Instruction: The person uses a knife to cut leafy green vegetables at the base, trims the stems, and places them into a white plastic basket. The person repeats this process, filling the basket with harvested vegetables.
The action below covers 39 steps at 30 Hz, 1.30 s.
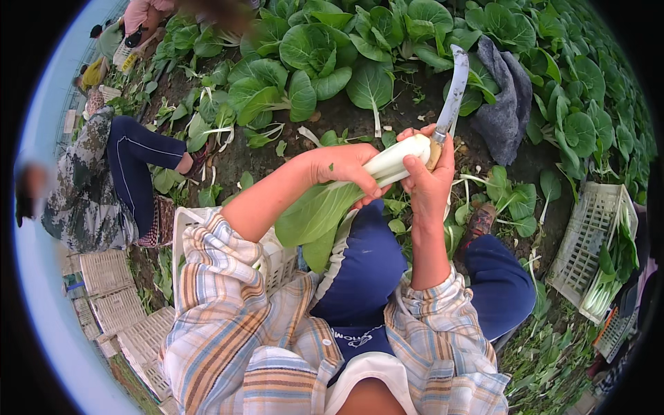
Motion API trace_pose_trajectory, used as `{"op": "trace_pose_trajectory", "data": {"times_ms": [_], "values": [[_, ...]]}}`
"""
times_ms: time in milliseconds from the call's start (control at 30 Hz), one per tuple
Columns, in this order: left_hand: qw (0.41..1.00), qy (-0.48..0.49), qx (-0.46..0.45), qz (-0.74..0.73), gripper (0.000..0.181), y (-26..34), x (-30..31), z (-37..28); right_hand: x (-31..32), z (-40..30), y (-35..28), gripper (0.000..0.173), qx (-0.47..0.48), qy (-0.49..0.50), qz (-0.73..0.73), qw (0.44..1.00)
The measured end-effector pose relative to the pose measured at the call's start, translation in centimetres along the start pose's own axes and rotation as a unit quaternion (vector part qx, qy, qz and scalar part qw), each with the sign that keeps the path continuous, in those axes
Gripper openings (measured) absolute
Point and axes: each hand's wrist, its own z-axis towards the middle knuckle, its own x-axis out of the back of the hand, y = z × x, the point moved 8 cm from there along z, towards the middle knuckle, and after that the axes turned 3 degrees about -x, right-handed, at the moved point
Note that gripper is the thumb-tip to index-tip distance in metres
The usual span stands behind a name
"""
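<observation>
My left hand grips a head of bok choy around its pale stalks. Its green leaves hang down toward my lap, and the white base points up and to the right. In my right hand is a curved harvesting knife with a wooden handle. The blade points up and away from the bok choy and bears specks of soil. The thumb of that hand touches the bok choy's base. Directly ahead, leafy bok choy plants stand in dark soil.
A white plastic crate stands at my left side, partly behind my arm. Another crate, at right, holds bok choy. A grey cloth lies by the plants. Loose leaves litter the soil. A person crouches at left, near stacked crates.
</observation>
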Motion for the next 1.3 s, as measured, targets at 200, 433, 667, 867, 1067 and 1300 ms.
{"op": "trace_pose_trajectory", "data": {"times_ms": [200,433,667,867,1067,1300], "values": [[0.746,0.391,-0.154,0.517,0.056,4.0,5.1,1.6,7.6,4.8,9.2,0.038,-0.060,0.089,0.164,0.981],[0.982,0.128,0.130,0.039,0.039,-7.9,14.4,8.7,8.1,9.0,18.5,0.029,-0.237,0.042,0.203,0.949],[0.522,0.161,0.342,0.764,0.043,-6.5,27.3,11.8,11.5,16.3,31.4,0.034,-0.232,-0.039,-0.423,0.875],[0.414,0.206,0.435,0.773,0.046,-9.1,40.6,12.0,9.5,22.9,35.2,0.027,-0.296,0.014,-0.303,0.906],[0.445,0.190,0.462,0.743,0.047,-7.9,43.4,5.8,8.2,23.6,37.7,0.021,-0.321,0.008,-0.291,0.901],[0.445,0.258,0.375,0.771,0.036,-9.0,41.5,6.0,7.9,23.9,36.5,0.022,-0.082,-0.004,-0.484,0.871]]}}
